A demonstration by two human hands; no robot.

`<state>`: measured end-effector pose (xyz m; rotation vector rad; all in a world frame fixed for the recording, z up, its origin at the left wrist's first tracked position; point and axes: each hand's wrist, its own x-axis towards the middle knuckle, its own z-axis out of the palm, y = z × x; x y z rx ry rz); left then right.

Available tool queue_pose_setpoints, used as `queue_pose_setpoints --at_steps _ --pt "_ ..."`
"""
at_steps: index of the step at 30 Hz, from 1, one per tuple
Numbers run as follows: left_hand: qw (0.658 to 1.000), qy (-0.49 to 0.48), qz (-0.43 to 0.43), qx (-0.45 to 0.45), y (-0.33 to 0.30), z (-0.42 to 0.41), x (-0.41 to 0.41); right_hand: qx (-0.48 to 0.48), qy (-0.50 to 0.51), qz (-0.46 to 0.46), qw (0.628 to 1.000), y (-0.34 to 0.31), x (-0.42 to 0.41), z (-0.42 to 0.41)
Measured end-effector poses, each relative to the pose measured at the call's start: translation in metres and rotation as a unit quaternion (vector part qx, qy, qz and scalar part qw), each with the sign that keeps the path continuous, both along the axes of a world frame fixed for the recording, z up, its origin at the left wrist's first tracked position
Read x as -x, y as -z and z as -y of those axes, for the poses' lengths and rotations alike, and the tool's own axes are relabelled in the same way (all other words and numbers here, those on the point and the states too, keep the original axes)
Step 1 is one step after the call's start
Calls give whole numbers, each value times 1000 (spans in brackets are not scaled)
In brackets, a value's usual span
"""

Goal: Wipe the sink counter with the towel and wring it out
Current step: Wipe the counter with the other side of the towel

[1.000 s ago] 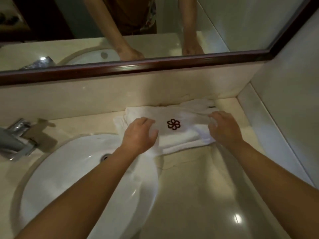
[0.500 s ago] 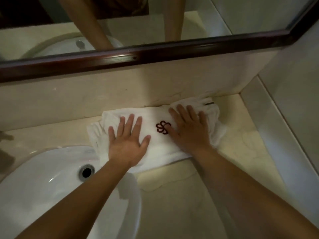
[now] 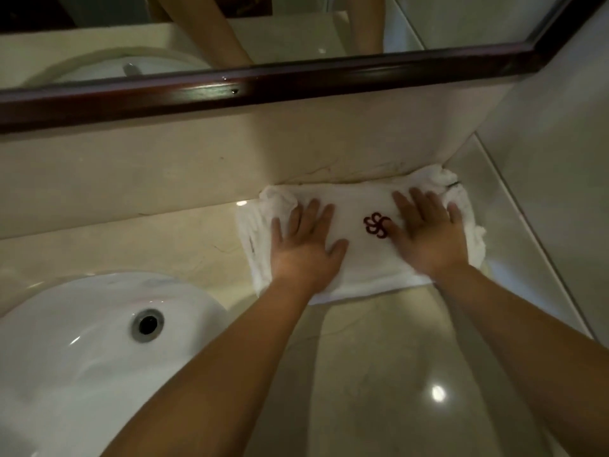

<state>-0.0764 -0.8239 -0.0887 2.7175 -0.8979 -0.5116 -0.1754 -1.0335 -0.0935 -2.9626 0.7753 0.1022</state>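
Towel wiping is judged to be the step in hand; wringing is not yet done. Nearest, the white ceramic sink basin (image 3: 82, 351) is set into the glossy beige stone surface (image 3: 379, 374). Further back, the left hand (image 3: 304, 247) and right hand (image 3: 428, 235) are laid flat, fingers straight, pressed on the folded white towel with a dark red embroidered emblem (image 3: 359, 258). It is bunched at its right end, against the back wall in the right corner. Next: even downward pressure, then a slide across unwiped surface.
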Motion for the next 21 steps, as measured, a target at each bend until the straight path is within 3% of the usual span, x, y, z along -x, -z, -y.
queue_pose_setpoints --at_steps 5,15,21 --pt "999 -19 16 -22 -6 -46 51 -22 -17 3 1000 -1 46 -45" --pt "998 -19 39 -35 8 21 -22 15 33 -7 999 10 -31 24" --pt "999 1 50 -1 4 -6 17 -8 12 11 1000 3 20 -4"
